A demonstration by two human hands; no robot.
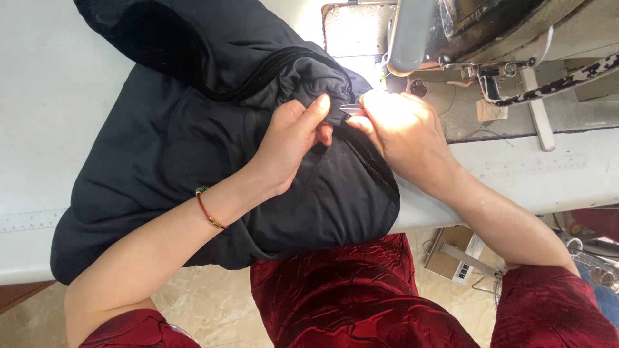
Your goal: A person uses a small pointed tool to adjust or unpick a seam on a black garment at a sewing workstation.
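Note:
A dark navy padded garment (pixel 174 142) lies spread over the white sewing table (pixel 45 96). My left hand (pixel 293 142) pinches a fold of the garment near its upper edge, thumb on top. My right hand (pixel 403 129) holds small metal thread snips (pixel 352 109), their tips touching the fabric right beside my left thumb. A red cord bracelet sits on my left wrist. Both hands work just in front of the sewing machine.
A grey industrial sewing machine (pixel 451 32) stands at the upper right, with a patterned strap (pixel 567 80) hanging off it. Rulers are printed on the table's front edge (pixel 535 167). Below the table are a tiled floor and a cardboard box (pixel 451 254).

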